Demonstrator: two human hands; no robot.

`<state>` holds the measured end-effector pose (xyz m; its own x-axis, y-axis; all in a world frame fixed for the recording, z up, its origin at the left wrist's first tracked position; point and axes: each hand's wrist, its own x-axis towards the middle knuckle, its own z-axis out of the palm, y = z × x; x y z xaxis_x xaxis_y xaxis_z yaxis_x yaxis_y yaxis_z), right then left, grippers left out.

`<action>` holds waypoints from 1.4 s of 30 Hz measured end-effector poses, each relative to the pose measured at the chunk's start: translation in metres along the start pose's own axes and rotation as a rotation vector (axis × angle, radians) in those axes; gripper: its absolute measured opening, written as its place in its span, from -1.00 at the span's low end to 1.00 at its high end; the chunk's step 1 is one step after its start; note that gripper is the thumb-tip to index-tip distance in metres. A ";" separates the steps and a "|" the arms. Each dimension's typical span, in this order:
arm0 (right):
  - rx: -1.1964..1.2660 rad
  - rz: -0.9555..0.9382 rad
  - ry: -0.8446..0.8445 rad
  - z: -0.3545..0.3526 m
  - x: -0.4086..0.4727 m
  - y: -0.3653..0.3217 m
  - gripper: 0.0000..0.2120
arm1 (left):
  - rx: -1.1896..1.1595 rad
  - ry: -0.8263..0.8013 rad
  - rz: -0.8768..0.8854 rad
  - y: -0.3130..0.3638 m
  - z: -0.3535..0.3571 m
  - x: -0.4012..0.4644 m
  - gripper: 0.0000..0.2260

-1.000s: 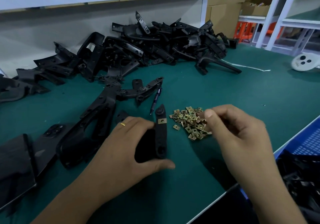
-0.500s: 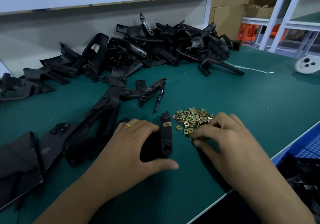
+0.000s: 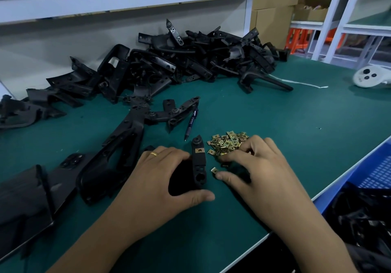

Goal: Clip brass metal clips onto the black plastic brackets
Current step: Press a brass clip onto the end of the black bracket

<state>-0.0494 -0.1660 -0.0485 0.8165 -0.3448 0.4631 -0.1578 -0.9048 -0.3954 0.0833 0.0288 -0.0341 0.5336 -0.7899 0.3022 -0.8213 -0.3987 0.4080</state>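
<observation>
My left hand (image 3: 167,179) grips the black bracket (image 3: 198,165) on the green mat (image 3: 296,135), fingers curled over its far side, thumb stretched flat along the mat below it; one brass clip (image 3: 199,150) already sits on the upper part of the bracket, the lower round boss looks bare; my right hand (image 3: 260,171) rests on the near edge of the clip pile (image 3: 227,142), fingers curled down onto the clips, thumb lying beside one loose clip (image 3: 214,169) just right of the bracket; can't tell if the fingertips actually pinch a clip, they hide whatever is under them; risks from here as I judge them: the clips are small and jumbled, so I may lift two at once or get one the wrong way round, then it won't slide onto the bracket edge; the loose clip by my thumb could get flicked away if the thumb drags; the bracket may rock under a sideways push since only one hand steadies it; the pen (image 3: 191,124) and spare brackets (image 3: 190,57) beyond are well apart, no snag.
</observation>
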 end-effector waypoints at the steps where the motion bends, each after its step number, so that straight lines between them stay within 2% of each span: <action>1: 0.005 0.003 0.003 -0.001 0.000 -0.001 -0.60 | 0.016 0.016 0.013 0.001 0.000 0.000 -0.31; 7: 0.050 -0.056 0.000 -0.004 0.001 -0.009 -0.79 | 0.129 0.038 0.051 0.004 0.004 -0.001 -0.35; 10: 0.043 -0.078 0.038 -0.001 0.002 -0.008 -0.80 | 0.123 0.020 0.053 0.002 0.004 0.001 -0.36; 15: 0.041 -0.057 0.096 0.002 0.002 -0.010 -0.83 | 0.076 0.141 0.081 -0.001 0.005 0.003 -0.37; 17: 0.133 -0.033 0.096 0.000 0.001 -0.008 -0.85 | 0.033 0.152 0.065 -0.003 0.004 0.001 -0.37; 19: 0.329 0.041 0.105 -0.003 0.001 -0.013 -0.85 | 0.019 0.203 0.063 -0.004 0.003 -0.001 -0.35; 22: 0.585 0.095 0.087 0.000 0.002 -0.032 -0.83 | 0.103 0.285 0.111 -0.004 0.000 -0.001 -0.33; 26: 0.665 0.062 0.004 0.003 0.004 -0.044 -0.82 | 0.157 0.377 0.160 -0.003 -0.003 0.000 -0.35; 29: 0.732 0.074 -0.007 0.000 0.005 -0.042 -0.83 | 0.167 0.374 0.163 -0.001 -0.002 0.000 -0.34; 42: 0.743 0.083 0.003 -0.001 0.004 -0.042 -0.81 | 0.183 0.318 0.138 -0.001 -0.002 0.001 -0.35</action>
<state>-0.0407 -0.1298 -0.0293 0.8167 -0.4062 0.4099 0.1988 -0.4687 -0.8607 0.0854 0.0298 -0.0325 0.4282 -0.6691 0.6075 -0.8967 -0.3981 0.1935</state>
